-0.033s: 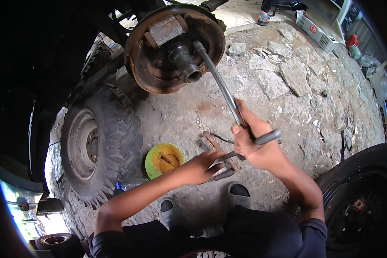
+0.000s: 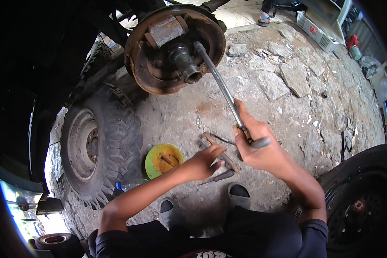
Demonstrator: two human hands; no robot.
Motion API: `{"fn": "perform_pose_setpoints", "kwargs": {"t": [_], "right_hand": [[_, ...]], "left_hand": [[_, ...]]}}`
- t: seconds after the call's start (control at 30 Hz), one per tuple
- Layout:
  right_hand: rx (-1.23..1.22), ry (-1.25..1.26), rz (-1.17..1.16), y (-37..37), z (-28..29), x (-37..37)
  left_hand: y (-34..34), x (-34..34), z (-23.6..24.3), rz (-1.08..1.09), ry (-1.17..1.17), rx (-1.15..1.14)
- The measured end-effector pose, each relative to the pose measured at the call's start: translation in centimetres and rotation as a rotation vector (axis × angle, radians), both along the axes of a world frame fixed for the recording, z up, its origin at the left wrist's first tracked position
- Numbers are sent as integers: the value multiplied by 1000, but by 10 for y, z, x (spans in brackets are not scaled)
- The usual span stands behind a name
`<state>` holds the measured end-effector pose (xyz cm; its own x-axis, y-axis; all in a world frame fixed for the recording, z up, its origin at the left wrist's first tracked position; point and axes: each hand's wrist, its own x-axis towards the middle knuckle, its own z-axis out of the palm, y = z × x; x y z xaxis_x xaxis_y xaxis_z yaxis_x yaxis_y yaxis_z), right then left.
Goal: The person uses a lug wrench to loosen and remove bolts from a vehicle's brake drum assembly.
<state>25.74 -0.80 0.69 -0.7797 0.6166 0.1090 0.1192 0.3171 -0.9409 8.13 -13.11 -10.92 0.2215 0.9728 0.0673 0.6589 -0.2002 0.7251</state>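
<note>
My right hand (image 2: 258,148) grips a long steel socket bar (image 2: 219,75) near its lower end, where a cross handle (image 2: 260,142) sticks out. The bar's far end rests in the rusty brake backing plate (image 2: 144,69), just right of the protruding hub spindle (image 2: 182,60). To the lower left of that grip, my left hand (image 2: 206,161) is open, fingers curved and apart, above a wooden-handled brush (image 2: 228,160) on the ground. A dark-handled screwdriver (image 2: 223,175) lies beside the brush.
A green bowl (image 2: 152,170) with orange-brown contents sits left of the brush. A treaded tire (image 2: 124,142) stands at left, another wheel (image 2: 339,185) at lower right. Broken stone slabs (image 2: 294,79), a crate (image 2: 316,34) and another person's sandalled foot (image 2: 264,18) are beyond.
My left hand has come off the cross handle, its fingers now apart. The cross handle has turned more end-on to the view, with my right hand still holding on.
</note>
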Motion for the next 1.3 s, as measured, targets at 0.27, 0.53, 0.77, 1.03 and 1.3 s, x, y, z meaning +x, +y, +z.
{"fn": "perform_pose_setpoints", "kwargs": {"t": [0.27, 0.53, 0.77, 1.03, 1.3], "right_hand": [[386, -184, -36, 2, 15, 18], [-543, 248, -76, -32, -5, 28], [-847, 496, -31, -19, -19, 7], [-1139, 764, 7, -18, -22, -9], [-673, 378, -74, -1, 2, 5]], "left_hand": [[96, 21, 82, 363, -1343, -137], [99, 35, 85, 491, -1164, -141], [107, 18, 90, 544, -1194, -87], [107, 10, 94, 529, -1047, -90], [30, -1, 86, 236, -369, -365]]}}
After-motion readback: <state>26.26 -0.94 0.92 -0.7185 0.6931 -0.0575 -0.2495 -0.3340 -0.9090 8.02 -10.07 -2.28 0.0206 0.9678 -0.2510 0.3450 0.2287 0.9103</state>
